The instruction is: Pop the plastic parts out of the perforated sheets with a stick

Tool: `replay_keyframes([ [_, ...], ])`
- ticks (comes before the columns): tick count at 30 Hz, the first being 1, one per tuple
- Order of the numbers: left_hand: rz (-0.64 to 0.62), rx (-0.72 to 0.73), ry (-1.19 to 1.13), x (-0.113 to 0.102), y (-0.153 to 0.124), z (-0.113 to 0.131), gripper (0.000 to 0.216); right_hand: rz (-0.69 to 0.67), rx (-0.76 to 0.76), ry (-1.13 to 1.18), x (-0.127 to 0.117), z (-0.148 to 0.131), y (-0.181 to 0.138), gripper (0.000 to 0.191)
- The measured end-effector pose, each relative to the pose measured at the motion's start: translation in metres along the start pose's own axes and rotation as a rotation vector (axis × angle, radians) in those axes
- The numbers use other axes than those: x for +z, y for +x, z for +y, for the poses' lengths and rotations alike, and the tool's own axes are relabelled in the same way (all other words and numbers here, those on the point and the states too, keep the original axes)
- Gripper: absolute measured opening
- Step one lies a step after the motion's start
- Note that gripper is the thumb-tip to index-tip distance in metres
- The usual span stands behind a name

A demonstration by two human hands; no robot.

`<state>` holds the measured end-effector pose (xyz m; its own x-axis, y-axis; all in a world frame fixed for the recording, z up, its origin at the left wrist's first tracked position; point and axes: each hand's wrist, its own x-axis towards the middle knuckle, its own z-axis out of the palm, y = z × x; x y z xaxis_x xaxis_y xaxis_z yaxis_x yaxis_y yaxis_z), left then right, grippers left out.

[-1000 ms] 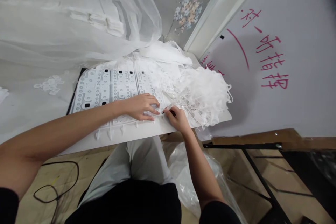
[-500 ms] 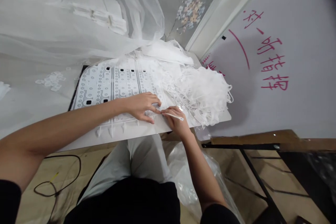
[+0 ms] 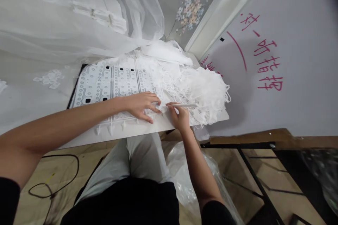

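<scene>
A thin white stick-like tool point(image 3: 186, 105) is pinched between the fingers of my right hand point(image 3: 181, 116), its long end pointing right. My left hand point(image 3: 144, 106) lies with fingers spread on a printed white sheet point(image 3: 125, 84) that carries grey outlines, small ovals and black squares. Right beside my right hand rises a tangled heap of white strips point(image 3: 208, 93), some ending in loops. Along the sheet's near edge, small white pointed scraps point(image 3: 111, 128) hang over the white board point(image 3: 137, 130).
Sheer white fabric or plastic point(image 3: 79, 42) covers the left and back. Small clear pieces point(image 3: 51, 78) lie at left. A framed flower picture point(image 3: 191, 7) leans behind. A white panel with red handwriting point(image 3: 290, 24) stands at right. Below are a clear plastic bag point(image 3: 182, 168) and a black cable point(image 3: 78, 168).
My right hand has drawn slightly away from my left fingers and turned, so the white tool now points straight right rather than down-right. My left hand has hardly moved.
</scene>
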<state>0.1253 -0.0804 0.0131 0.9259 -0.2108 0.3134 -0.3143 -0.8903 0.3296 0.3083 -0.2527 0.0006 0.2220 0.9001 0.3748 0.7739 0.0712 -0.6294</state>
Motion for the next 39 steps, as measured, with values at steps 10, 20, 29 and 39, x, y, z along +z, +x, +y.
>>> replay_keyframes([
  [10,0.196,-0.229,0.179,0.007,-0.005,-0.018,0.030,-0.131,0.034,0.152,0.014,0.027,0.063,0.031],
  [20,0.159,-0.279,0.156,0.005,-0.003,-0.025,0.030,-0.177,0.000,0.090,0.019,0.031,0.064,0.025],
  [29,0.175,-0.290,0.156,0.006,-0.003,-0.025,0.029,-0.206,-0.241,-0.164,0.023,0.027,0.059,0.021],
  [39,0.188,-0.238,0.211,0.007,-0.003,-0.027,0.024,-0.039,-0.360,-0.542,0.033,0.020,0.062,0.022],
])
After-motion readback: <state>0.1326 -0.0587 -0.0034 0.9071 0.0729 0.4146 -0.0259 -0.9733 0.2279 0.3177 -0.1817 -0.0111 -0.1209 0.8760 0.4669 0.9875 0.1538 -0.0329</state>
